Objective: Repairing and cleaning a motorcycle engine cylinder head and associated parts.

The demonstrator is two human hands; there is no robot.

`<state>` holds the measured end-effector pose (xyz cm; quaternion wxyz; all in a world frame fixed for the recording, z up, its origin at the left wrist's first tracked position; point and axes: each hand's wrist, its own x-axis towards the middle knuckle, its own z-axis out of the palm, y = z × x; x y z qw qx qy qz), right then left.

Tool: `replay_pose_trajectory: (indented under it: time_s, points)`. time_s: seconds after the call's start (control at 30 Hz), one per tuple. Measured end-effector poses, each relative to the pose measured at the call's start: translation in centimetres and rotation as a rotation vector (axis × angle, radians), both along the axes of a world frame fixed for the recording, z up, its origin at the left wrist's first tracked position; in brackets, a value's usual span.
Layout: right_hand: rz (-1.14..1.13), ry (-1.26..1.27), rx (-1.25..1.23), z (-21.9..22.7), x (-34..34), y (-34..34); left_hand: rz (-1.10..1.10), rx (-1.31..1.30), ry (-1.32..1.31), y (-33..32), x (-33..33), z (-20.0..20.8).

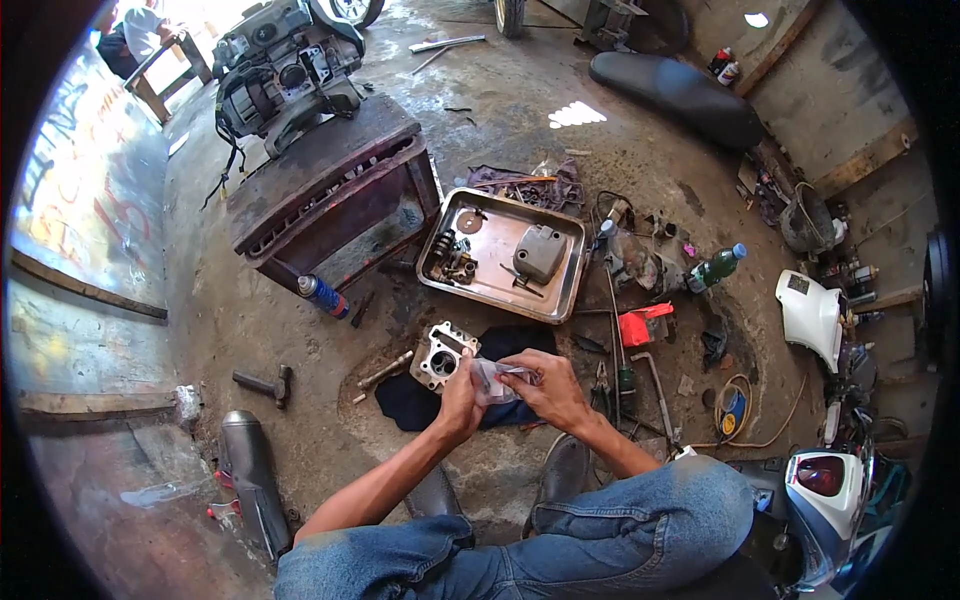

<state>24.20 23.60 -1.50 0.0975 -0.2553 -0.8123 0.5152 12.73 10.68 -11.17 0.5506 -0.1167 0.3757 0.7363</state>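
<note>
A small clear plastic bag (492, 382) is pinched between my two hands; its contents are too small to make out. My left hand (461, 402) is closed on the bag's left side, and my right hand (550, 388) grips its right side with curled fingers. Just beyond my left hand sits a silvery metal engine cylinder block (440, 352), its round bore facing up. A dark blue cloth (404, 402) lies spread beneath the block and my hands. To the block's left is a short metal rod (384, 370).
Ahead stands a metal tray (490, 282) with engine parts, beside a wooden box (330, 215) carrying an engine (290, 80). A spray can (323, 296) and hammer (268, 385) lie left. Rightward are a green bottle (716, 268), red container (645, 325), wrenches and a parked motorcycle (825, 490).
</note>
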Motion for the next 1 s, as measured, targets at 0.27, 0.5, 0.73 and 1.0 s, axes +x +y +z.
replay_pose_trajectory:
  time_s: [0.27,0.5,0.73,1.0]
  points:
    - [-0.017,-0.001,0.059,-0.5,0.2,0.1,-0.087,-0.054,-0.023,0.4,0.3,1.1]
    - [-0.229,0.059,-0.093,-0.7,1.2,2.4,-0.329,-0.142,0.045,-1.3,-2.4,-0.1]
    - [-0.63,-0.053,-0.038,-8.6,7.4,11.1,-0.442,-0.551,1.516,-1.4,-6.5,3.9]
    - [-0.75,-0.322,0.318,-13.9,13.1,9.8,-0.681,-0.802,2.109,-3.4,-4.7,0.4]
